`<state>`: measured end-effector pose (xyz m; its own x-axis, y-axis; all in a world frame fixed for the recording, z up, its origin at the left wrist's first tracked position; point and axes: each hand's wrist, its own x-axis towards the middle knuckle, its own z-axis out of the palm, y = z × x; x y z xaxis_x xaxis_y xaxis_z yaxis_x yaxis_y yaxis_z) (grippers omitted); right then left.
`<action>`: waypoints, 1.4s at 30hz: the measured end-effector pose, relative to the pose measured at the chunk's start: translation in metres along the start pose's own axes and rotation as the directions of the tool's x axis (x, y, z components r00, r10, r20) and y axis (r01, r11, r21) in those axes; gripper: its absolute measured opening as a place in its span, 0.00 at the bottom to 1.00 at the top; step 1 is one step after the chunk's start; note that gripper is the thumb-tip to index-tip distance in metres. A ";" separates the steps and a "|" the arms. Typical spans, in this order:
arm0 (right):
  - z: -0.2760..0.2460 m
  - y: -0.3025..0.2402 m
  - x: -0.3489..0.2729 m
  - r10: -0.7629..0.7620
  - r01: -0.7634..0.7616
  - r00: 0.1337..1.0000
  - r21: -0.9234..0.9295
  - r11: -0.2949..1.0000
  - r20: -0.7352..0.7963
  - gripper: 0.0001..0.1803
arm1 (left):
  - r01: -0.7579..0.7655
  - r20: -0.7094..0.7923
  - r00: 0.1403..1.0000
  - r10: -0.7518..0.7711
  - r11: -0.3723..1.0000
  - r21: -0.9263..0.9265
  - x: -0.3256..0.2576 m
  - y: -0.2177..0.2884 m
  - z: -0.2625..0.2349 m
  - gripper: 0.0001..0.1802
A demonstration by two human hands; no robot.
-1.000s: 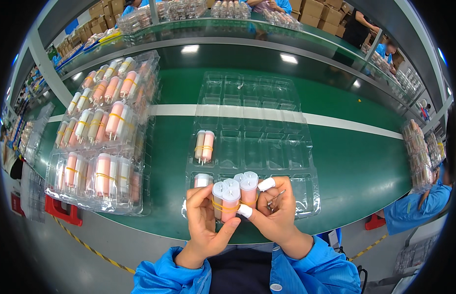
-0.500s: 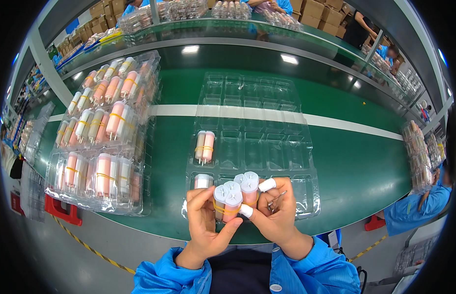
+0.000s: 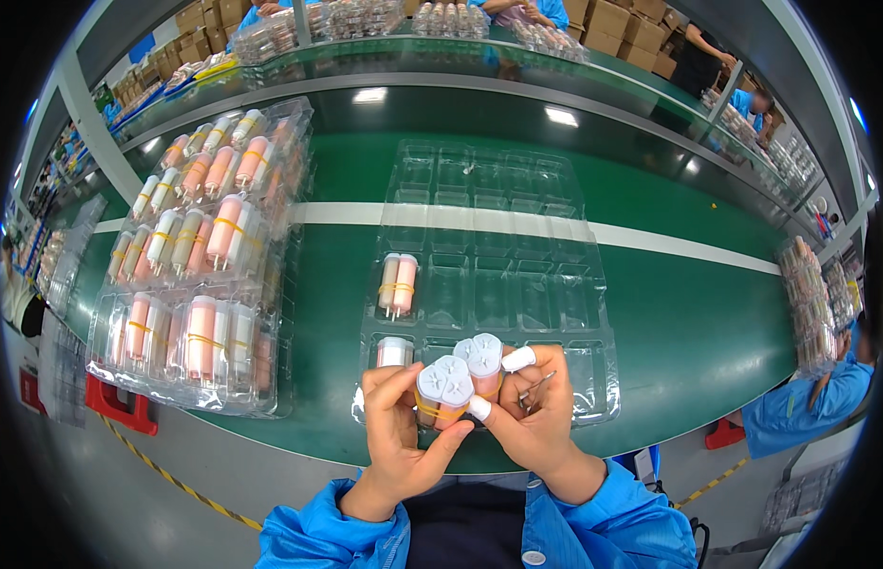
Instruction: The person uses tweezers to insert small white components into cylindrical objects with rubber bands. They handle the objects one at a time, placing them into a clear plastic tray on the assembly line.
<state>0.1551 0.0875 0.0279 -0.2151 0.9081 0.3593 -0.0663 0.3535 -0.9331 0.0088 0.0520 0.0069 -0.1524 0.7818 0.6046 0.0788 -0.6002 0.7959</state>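
Green conveyor belt (image 3: 650,313) with a white stripe, cardboard boxes (image 3: 612,17) stacked behind. Clear plastic tray (image 3: 555,284) lies in front of the person, one banded pair of pink-white tubes (image 3: 398,284) in a slot, another tube (image 3: 394,352) nearer. Left hand (image 3: 399,441) and right hand (image 3: 536,417) both clenched around a bundle of tubes (image 3: 458,384), held upright over the tray's near edge. Right fingers wear white fingertip covers (image 3: 518,358). Filled trays (image 3: 200,256) stacked at left.

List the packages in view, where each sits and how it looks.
Clear tray: centre of the green belt, mostly unfilled pockets.
Banded pair of tubes: in that tray, pink and white.
Filled trays: stacked at left, pink and white tubes.
Cardboard boxes: top right, brown.
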 end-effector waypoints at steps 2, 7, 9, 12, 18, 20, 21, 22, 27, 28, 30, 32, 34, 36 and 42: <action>0.002 -0.002 0.001 -0.006 0.006 1.000 0.014 1.000 -0.004 0.27 | 0.014 -0.014 1.000 -0.014 1.000 -0.012 -0.001 0.000 0.001 0.38; 0.007 -0.004 0.003 0.004 0.000 1.000 0.138 0.990 -0.031 0.27 | 0.022 -0.020 1.000 -0.021 0.999 0.034 -0.002 -0.002 0.000 0.37; 0.008 -0.003 0.003 0.011 -0.006 0.999 0.152 0.988 -0.035 0.27 | 0.031 -0.004 1.000 -0.031 0.998 0.060 -0.003 -0.002 0.000 0.37; 0.007 -0.002 0.002 0.002 0.001 1.000 0.147 0.989 -0.021 0.27 | 0.040 0.009 0.999 -0.041 0.996 0.086 -0.003 -0.001 -0.002 0.36; 0.002 -0.002 0.002 -0.026 0.016 0.997 0.135 0.991 0.072 0.23 | 0.037 0.018 0.999 -0.040 0.993 0.109 -0.003 -0.001 -0.002 0.33; 0.002 -0.002 0.001 -0.024 0.018 0.998 0.095 0.995 0.064 0.23 | 0.038 0.014 0.999 -0.040 0.994 0.105 -0.004 -0.002 -0.002 0.33; 0.002 -0.002 0.001 -0.025 0.020 0.998 0.076 0.997 0.059 0.23 | 0.036 0.019 0.999 -0.038 0.993 0.116 -0.003 -0.002 -0.002 0.33; 0.001 -0.001 0.002 -0.029 0.026 0.998 0.057 0.998 0.052 0.23 | 0.033 0.022 0.999 -0.036 0.991 0.126 -0.003 -0.002 -0.003 0.33; 0.001 0.002 0.001 -0.059 0.059 0.998 -0.013 0.998 -0.004 0.24 | 0.024 0.033 0.999 -0.028 0.992 0.126 -0.002 -0.001 -0.002 0.33; 0.001 0.004 0.001 -0.060 0.060 0.998 -0.015 0.998 -0.011 0.24 | 0.024 0.035 0.999 -0.029 0.992 0.125 -0.002 -0.002 -0.002 0.33; 0.002 0.007 0.000 -0.061 0.061 0.998 -0.011 0.998 -0.017 0.24 | 0.016 0.030 0.999 -0.020 0.992 0.126 -0.002 -0.001 -0.003 0.33; 0.002 0.008 -0.001 -0.061 0.061 0.998 -0.006 0.998 -0.022 0.24 | -0.001 0.027 1.000 -0.002 0.993 0.121 -0.002 -0.002 -0.003 0.33; 0.003 0.009 -0.001 -0.065 0.065 0.998 -0.002 0.998 -0.024 0.24 | -0.007 0.014 1.000 0.006 0.994 0.109 -0.002 -0.002 -0.001 0.33; 0.002 0.009 -0.001 -0.062 0.062 0.998 -0.006 0.998 -0.025 0.25 | -0.010 0.014 1.000 0.009 0.995 0.095 -0.001 -0.004 0.000 0.32; 0.004 0.007 -0.001 -0.090 0.090 0.995 0.004 0.996 -0.048 0.25 | -0.003 0.015 1.000 0.002 0.997 0.072 0.000 -0.005 0.000 0.31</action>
<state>0.1512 0.0881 0.0207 -0.1610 0.8824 0.4422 -0.0895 0.4331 -0.8969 0.0086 0.0546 0.0027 -0.1378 0.7831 0.6065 0.1501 -0.5888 0.7943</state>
